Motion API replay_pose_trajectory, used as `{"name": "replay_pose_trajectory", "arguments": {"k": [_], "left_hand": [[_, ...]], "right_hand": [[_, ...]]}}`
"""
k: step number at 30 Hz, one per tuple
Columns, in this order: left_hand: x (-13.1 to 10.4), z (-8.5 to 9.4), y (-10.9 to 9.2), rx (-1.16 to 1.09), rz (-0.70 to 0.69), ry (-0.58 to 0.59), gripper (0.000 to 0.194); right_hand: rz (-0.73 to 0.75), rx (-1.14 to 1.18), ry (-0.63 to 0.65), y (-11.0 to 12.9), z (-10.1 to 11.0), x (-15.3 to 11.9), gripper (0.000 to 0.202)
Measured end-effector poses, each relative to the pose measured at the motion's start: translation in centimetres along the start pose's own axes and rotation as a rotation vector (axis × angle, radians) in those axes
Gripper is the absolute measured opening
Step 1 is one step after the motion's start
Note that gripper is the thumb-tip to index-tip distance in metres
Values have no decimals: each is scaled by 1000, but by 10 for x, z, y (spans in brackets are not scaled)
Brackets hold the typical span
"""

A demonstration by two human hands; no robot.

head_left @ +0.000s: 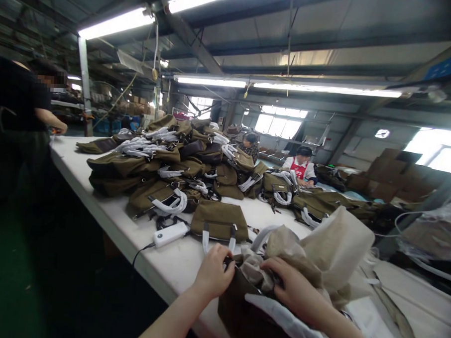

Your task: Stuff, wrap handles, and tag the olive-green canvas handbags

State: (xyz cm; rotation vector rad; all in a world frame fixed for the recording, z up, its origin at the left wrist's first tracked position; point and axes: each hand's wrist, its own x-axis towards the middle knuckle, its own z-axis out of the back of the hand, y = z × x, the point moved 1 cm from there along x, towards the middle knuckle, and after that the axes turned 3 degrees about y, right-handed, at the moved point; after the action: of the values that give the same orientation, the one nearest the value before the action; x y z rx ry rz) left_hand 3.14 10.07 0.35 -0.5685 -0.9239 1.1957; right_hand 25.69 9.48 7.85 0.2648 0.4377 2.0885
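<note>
An olive-brown handbag [237, 311] stands close to me at the table's front edge, its mouth facing up. My left hand [215, 270] is closed on the far left rim of that bag. Pale beige lining [256, 265] bulges out of the opening. Fingers of my right hand [293, 286] curl over the lining and the bag's inner edge; the fingertips are partly hidden. A handle wrapped in white covering [286, 318] droops over the near side. More beige fabric [336, 238] puffs up behind my right hand. Just beyond lies another olive handbag [219, 221], flat, with white-wrapped handles.
A large heap of olive bags [188, 157] covers the far part of the white table [129, 229]. A white device [170, 234] with a black cable lies left of my hands. One person [19, 105] stands at the left; another in a red apron [299, 167] sits across.
</note>
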Motion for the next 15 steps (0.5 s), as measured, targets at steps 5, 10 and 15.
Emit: {"name": "replay_pose_trajectory", "arguments": {"k": [5, 10, 15], "left_hand": [[8, -9, 11, -122, 181, 65, 16], [6, -28, 12, -441, 252, 161, 39], [-4, -36, 5, -923, 247, 328, 55]], "right_hand": [[-65, 72, 160, -8, -1, -15, 39], [-19, 29, 234, 9, -7, -10, 31], [141, 23, 315, 19, -44, 33, 30]]}}
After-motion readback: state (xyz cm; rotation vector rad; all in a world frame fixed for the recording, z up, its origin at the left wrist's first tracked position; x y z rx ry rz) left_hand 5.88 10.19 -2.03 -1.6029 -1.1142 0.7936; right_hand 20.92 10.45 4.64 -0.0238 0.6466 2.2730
